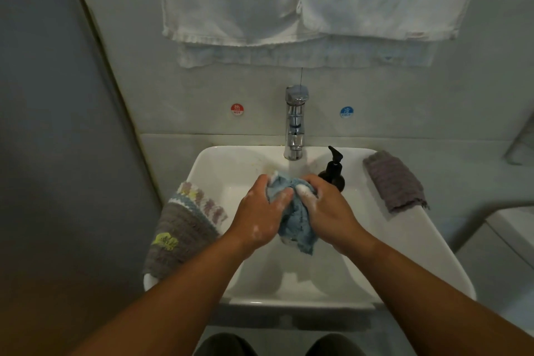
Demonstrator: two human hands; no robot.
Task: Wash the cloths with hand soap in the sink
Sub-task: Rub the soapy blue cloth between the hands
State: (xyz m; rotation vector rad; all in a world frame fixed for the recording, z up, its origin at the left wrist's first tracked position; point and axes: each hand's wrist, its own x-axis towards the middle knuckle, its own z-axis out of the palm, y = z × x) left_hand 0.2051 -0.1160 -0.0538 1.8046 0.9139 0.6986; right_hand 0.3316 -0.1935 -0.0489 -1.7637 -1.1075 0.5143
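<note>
You are mid-scrub: your left hand point(261, 212) and right hand point(325, 211) both grip the soapy blue cloth point(294, 217), bunched between them over the sink point(404, 240) basin, just below the tap point(295, 124). Rinsing looks next, calling for a short lift toward the spout. The soap bottle point(333, 173) stands close behind your right knuckles; the grey cloth point(394, 180) and patterned cloth point(185, 228) wait on either rim.

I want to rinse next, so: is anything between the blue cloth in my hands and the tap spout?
Nothing visible. The left hand and right hand grip the blue cloth over the sink, just in front of the tap, with open space between. The soap bottle stands to the right of that path.
</note>
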